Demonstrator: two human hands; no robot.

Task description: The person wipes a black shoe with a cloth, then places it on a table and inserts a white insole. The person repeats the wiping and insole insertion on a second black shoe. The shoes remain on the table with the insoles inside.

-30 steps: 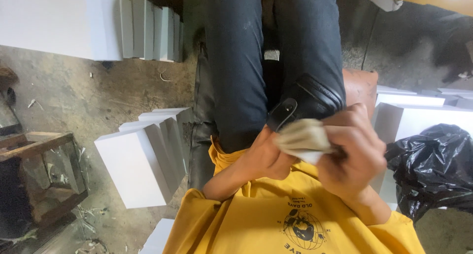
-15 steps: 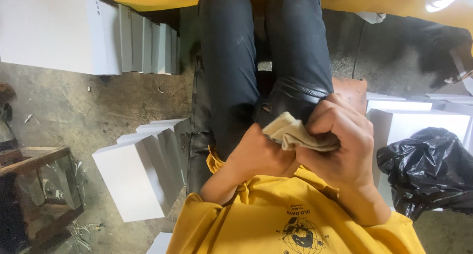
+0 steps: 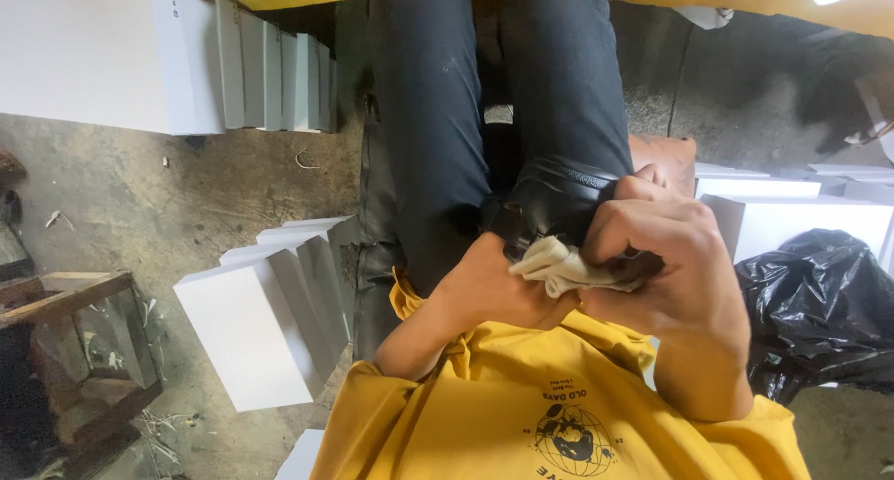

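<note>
Both hands meet over the lap. The right hand (image 3: pixel 666 256) clamps a crumpled cream cloth (image 3: pixel 559 268) against a black leather piece (image 3: pixel 559 196) on the knee, while the left hand (image 3: pixel 489 289) grips the cloth's other end. White boxes (image 3: pixel 256 326) stand on the floor (image 3: pixel 140 201) nearby.

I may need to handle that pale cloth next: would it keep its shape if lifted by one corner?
Probably not. The cloth sits bunched and folded between the left hand and right hand, so it looks floppy. It seems thin and light, and likely drapes rather than slips.
</note>
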